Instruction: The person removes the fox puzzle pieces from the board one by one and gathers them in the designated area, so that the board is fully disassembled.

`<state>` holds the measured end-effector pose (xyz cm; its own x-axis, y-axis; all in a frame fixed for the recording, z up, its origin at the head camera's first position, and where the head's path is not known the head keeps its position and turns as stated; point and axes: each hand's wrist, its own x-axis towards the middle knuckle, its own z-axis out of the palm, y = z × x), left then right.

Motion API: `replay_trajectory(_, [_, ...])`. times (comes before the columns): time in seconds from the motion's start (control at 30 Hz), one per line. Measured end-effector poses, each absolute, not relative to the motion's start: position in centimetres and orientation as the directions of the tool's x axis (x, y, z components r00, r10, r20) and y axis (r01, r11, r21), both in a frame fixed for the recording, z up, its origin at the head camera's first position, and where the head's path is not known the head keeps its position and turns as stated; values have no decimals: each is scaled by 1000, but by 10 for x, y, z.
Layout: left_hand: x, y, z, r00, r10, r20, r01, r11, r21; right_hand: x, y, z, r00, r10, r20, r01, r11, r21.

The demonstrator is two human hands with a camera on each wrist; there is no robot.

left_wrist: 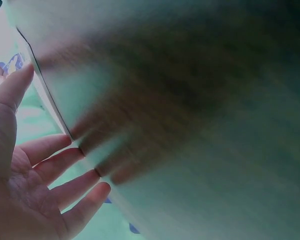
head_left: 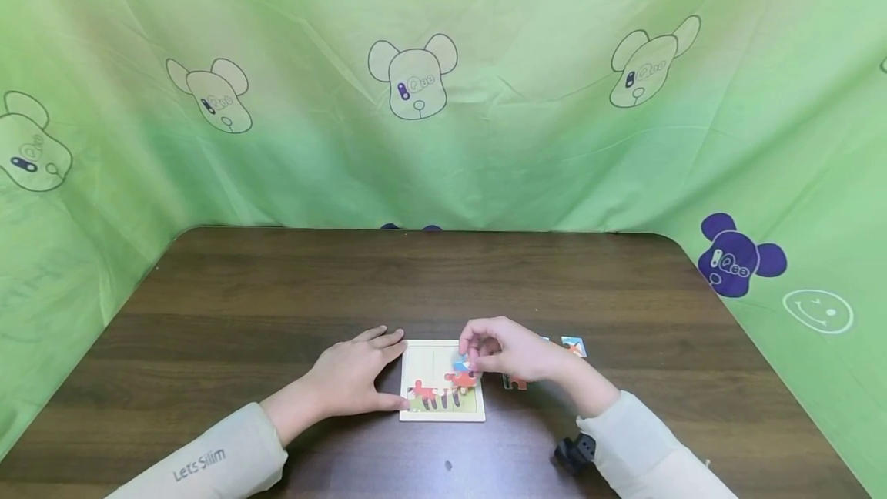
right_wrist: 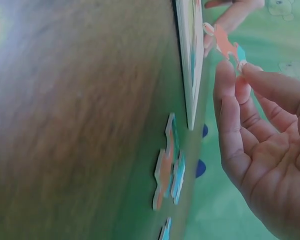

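A light wooden puzzle board [head_left: 443, 417] lies flat near the table's front, with several pieces showing red, black-striped legs on green along its lower part. My left hand [head_left: 349, 377] rests at the board's left edge, fingers spread and straight, the thumb by its lower left corner. Over the board's right half, my right hand [head_left: 511, 349] pinches an orange and blue puzzle piece [right_wrist: 224, 41] between thumb and fingertips. In the right wrist view that piece is held up, tilted, above the board [right_wrist: 191, 95]. My left hand [left_wrist: 37, 190] appears in its wrist view above a blurred dark reflection.
Right of the board lie loose puzzle pieces: a blue and orange one [head_left: 574, 346], a red and dark one [head_left: 516, 383], and another partly behind my right hand. A black object [head_left: 575, 453] sits by my right cuff. A green printed curtain [head_left: 485, 152] surrounds the brown table [head_left: 277, 276].
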<state>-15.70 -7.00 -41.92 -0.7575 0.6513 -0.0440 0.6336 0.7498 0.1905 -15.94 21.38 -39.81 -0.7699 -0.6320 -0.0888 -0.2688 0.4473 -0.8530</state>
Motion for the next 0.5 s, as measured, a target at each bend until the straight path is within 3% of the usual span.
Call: replay_trajectory(0.5, [-157,-70,-419,-754,655,-52,633,746,205,-150,240,-396,-814,-567,-128,-203,484,-851])
